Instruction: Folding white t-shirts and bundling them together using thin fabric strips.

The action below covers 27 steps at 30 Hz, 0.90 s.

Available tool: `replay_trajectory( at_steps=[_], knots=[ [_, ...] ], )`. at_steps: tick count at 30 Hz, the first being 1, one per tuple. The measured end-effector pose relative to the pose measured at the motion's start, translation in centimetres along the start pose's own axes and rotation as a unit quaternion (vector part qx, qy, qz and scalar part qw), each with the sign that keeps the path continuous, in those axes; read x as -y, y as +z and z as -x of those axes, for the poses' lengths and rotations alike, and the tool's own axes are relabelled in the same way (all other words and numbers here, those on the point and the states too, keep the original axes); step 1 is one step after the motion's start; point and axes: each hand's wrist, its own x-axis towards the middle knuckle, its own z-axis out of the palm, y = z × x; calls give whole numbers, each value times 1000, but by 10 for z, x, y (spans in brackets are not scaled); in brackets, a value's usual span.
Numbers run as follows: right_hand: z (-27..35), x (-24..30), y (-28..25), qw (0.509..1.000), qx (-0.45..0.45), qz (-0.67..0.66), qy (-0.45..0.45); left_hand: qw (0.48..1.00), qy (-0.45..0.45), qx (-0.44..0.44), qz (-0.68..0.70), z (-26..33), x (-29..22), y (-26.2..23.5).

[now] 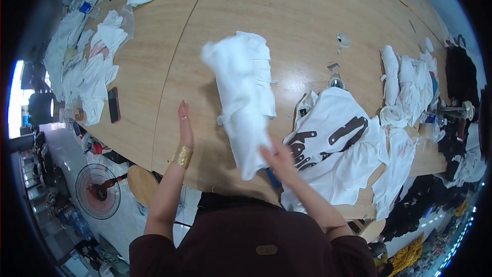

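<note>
My right hand (280, 162) grips the near end of a white garment (241, 123), its fingers closed on the cloth. The garment runs away from me in a long folded strip, and its far left end is smeared by motion. Partly beneath it, more folded white cloth (262, 79) lies on the table. My left hand (185, 127) is held to the left of the garment, apart from it, fingers stretched out and holding nothing. A gold band circles that wrist. Just right of my right hand lies a white shirt with a dark print (333, 128).
White garments lie in heaps at the table's left (100, 56) and right (407, 79). A dark phone (114, 105) rests near the left edge. A tape roll (343, 40) sits at the far right. A standing fan (98, 191) and a wooden stool (141, 184) are at lower left.
</note>
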Motion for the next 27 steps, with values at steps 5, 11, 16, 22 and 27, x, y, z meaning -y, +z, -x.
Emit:
replay_trajectory(
  at_steps=[5,11,16,22,27],
  knots=[
    [21,-9,23,970,140,193,-42,946,28,254,199,30,-7,0],
    [-67,-1,-183,894,-226,385,36,955,9,110,276,28,-45,9],
    [-113,-47,-395,759,-399,510,65,958,4,188,218,-9,-35,31],
    [-135,-91,-417,601,-551,558,157,980,126,143,60,-18,-17,37],
    [-145,-47,-391,669,-411,549,286,980,139,127,70,-15,-13,26]
  ],
)
